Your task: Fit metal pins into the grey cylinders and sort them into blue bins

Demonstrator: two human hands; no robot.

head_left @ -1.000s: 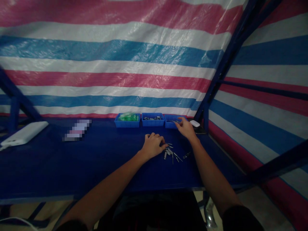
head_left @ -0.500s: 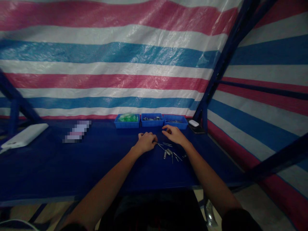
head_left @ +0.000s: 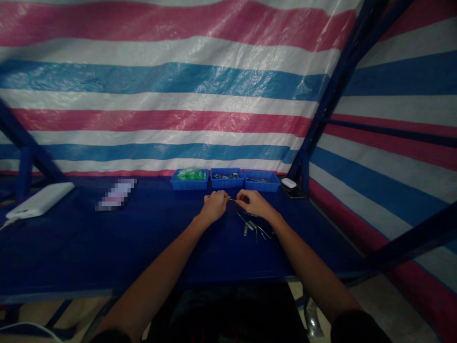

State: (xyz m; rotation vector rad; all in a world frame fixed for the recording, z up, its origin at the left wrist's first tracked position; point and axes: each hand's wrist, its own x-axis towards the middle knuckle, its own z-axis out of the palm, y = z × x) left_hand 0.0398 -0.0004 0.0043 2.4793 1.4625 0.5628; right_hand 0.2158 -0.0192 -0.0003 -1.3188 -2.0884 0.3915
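Observation:
My left hand [head_left: 216, 205] and my right hand [head_left: 253, 202] meet above the blue table, fingertips pinched. Between them runs a thin metal pin [head_left: 233, 199], each end in one hand's fingers. Just below my right hand lies a loose group of thin metal pins [head_left: 264, 232] and short silver cylinders [head_left: 252, 225]. Behind the hands, a blue tray [head_left: 227, 183] holds small metal parts, and the blue tray [head_left: 262, 187] to its right holds thin metal pins. The blue tray [head_left: 189, 186] on the left is filled with green plastic pieces [head_left: 192, 174].
At the right back, a small white case [head_left: 289, 183] rests on a dark phone [head_left: 297, 192]. A white power bank [head_left: 41, 200] with a cable lies far left, near a blurred-out item [head_left: 117, 194]. Striped sheeting and a blue metal frame [head_left: 323, 114] enclose the table.
My left hand has lifted slightly from the pile. My right hand has moved left and closed its fingers on the other end of the thin pin.

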